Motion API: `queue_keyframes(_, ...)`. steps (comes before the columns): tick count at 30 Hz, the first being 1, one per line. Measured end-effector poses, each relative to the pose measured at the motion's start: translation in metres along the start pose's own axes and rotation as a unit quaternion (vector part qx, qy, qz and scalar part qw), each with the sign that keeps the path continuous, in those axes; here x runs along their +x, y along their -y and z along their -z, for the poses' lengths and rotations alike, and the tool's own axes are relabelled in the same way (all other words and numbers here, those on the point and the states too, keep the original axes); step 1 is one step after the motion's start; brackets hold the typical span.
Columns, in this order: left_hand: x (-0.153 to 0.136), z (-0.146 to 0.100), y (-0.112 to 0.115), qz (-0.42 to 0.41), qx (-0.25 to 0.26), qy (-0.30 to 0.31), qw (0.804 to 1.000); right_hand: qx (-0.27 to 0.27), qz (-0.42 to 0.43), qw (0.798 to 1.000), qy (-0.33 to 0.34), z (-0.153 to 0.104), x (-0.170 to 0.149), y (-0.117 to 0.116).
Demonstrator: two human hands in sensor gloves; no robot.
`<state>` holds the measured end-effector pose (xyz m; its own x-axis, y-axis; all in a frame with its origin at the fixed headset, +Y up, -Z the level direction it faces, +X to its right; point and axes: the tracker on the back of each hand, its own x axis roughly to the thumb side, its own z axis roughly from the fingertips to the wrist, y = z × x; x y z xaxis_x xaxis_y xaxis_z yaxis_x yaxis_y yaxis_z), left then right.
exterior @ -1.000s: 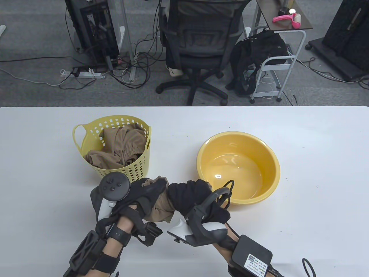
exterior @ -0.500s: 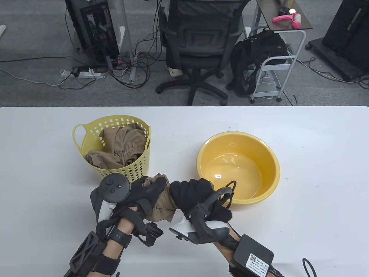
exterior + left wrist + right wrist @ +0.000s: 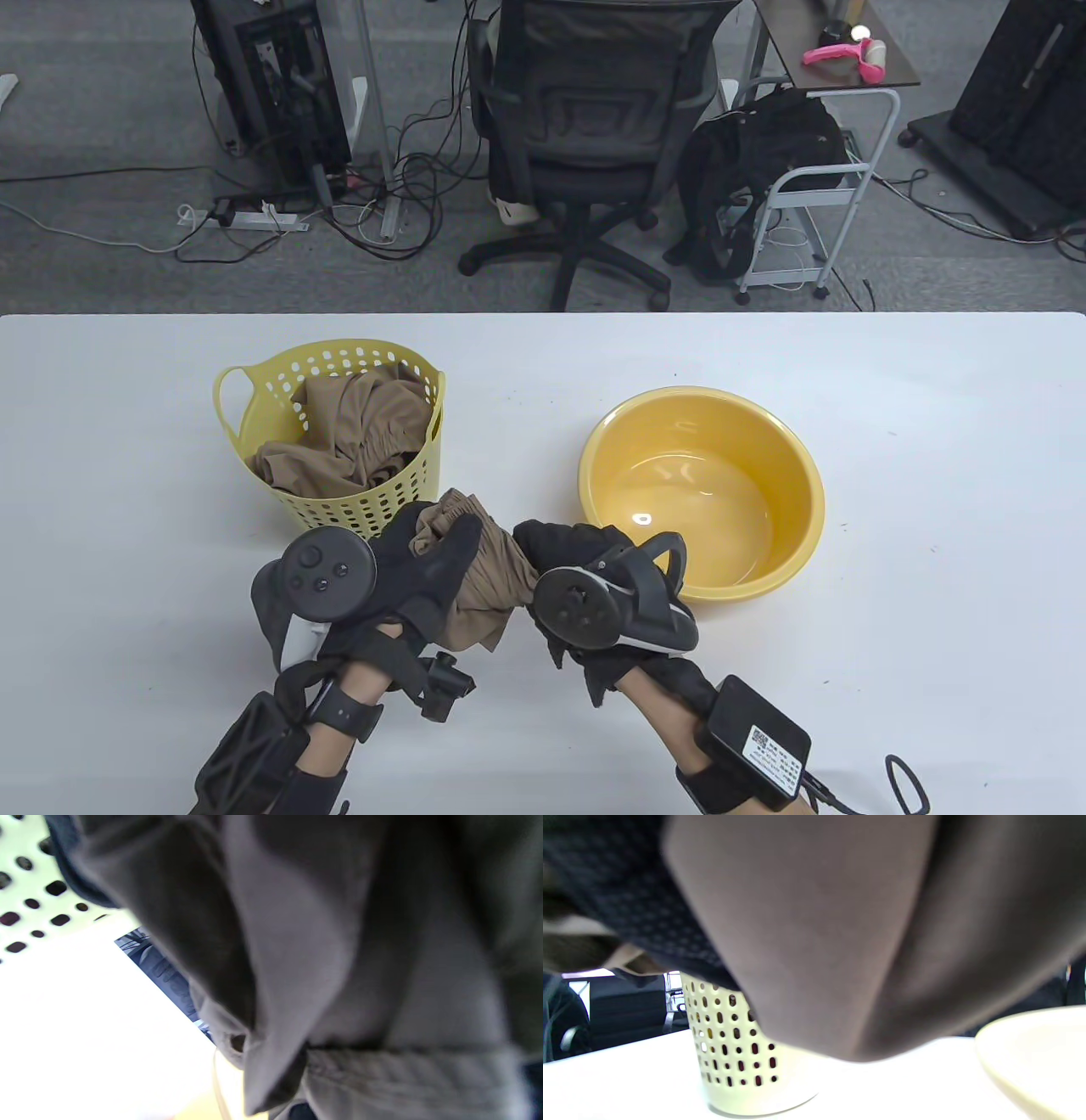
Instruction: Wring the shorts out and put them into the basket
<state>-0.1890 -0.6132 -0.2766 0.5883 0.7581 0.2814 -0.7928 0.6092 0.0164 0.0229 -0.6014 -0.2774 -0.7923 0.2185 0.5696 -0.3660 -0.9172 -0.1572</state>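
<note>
Both hands hold one bunched pair of tan shorts [image 3: 479, 577] above the white bench [image 3: 933, 526], near its front edge. The left hand [image 3: 407, 569] has its grip curled round the left end of the bundle, thumb laid across the cloth, so a crumpled tuft of fabric sticks up just beyond the fingers. The right hand [image 3: 585, 577] has its grip wrapped round the right end, touching the cloth straight across from the left hand, with its tracker facing up. Between the two grips the fabric shows as a short gathered band, and a loose fold hangs down just below them.

Just beyond the left grip stands the yellow basket [image 3: 254, 399], its perforated wall close to the tuft of cloth; another tan garment [image 3: 356, 433] already lies heaped inside it. Just beyond the right grip, and a little to its right, sits the yellow basin [image 3: 797, 475], its rim near the right hand's tracker.

In the left wrist view, blurred folds and a stitched waistband of the shorts [image 3: 382, 1069] fill most of the frame. In the right wrist view, the shorts [image 3: 818, 942] hang over the basket [image 3: 734, 1052]
</note>
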Motion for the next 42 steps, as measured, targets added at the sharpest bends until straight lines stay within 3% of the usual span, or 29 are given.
queue_keyframes(7,0.01,-0.006,-0.007,-0.006,0.017,0.069,0.997,0.075,0.174,0.981,-0.043,0.006,-0.02,-0.005)
queue_keyframes(12,0.019,-0.008,-0.011,-0.009,0.011,0.126,0.992,0.149,0.297,0.941,-0.06,0.008,-0.032,-0.016)
queue_keyframes(20,0.033,-0.012,-0.014,-0.028,-0.012,0.192,0.981,0.207,0.414,0.886,-0.038,0.007,-0.041,-0.026)
queue_keyframes(30,0.038,-0.013,-0.017,-0.005,-0.016,0.195,0.981,0.205,0.427,0.88,-0.027,0.007,-0.041,-0.027)
queue_keyframes(42,0.037,-0.01,-0.025,0.029,-0.012,0.191,0.981,0.179,0.403,0.897,-0.037,-0.005,-0.044,-0.022)
